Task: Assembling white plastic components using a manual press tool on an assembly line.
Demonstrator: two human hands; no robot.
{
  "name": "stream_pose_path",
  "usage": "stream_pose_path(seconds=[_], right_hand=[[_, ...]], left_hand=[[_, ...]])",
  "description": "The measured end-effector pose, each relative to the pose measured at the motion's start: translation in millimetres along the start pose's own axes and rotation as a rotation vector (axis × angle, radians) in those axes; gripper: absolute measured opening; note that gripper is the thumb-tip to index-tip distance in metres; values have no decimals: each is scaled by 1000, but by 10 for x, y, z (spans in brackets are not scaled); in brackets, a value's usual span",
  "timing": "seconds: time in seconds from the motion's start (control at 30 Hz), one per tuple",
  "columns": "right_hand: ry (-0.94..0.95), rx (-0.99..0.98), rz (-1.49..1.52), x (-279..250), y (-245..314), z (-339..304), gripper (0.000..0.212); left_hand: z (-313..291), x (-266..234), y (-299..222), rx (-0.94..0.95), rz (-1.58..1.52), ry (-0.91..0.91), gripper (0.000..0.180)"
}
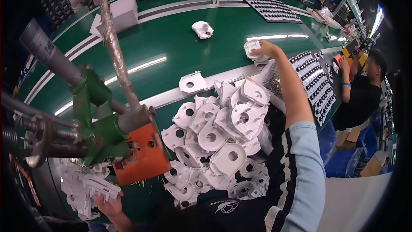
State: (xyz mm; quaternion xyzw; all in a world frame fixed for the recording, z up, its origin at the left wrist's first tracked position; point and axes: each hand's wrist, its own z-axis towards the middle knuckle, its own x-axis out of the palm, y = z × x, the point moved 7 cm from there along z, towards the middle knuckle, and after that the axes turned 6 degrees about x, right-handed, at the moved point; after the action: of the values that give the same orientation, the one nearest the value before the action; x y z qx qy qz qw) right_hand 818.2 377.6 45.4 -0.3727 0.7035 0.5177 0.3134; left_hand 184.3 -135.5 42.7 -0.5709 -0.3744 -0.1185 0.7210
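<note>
My right hand [267, 49] is stretched out over the green conveyor belt [163, 47], its fingers closed on a white plastic housing [252, 46]. At the lower left, my left hand [110, 205] grips a white plastic part [101, 187] with ribs along its edge. That part is beside a heap of similar white parts [71, 184], below the green hand press [92, 116]. Between my arms lies a big pile of white housings [212, 137] with round holes. A single housing [192, 82] rests at the belt's near edge, and another housing [202, 30] sits farther out on the belt.
The press has a lever [115, 47] with a red knob and an orange block [143, 157]. Trays of small black-and-white parts [312, 81] stand at the right, another tray [269, 6] beyond the belt. A co-worker [365, 81] works at the far right. A white box [120, 15] is at the upper left.
</note>
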Motion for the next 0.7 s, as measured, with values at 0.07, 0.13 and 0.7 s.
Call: stream_pose_path(seconds=[0.07, 0.13, 0.7], right_hand=[[23, -8, -103, 59, 122, -117, 94], [56, -26, -192, 95, 323, -254, 96], [289, -232, -253, 305, 714, -1360, 92]], left_hand=[[-61, -70, -29, 2, -53, -95, 53], [-64, -1, -41, 19, -49, -71, 53], [-68, 532, 8, -46, 105, 29, 64]])
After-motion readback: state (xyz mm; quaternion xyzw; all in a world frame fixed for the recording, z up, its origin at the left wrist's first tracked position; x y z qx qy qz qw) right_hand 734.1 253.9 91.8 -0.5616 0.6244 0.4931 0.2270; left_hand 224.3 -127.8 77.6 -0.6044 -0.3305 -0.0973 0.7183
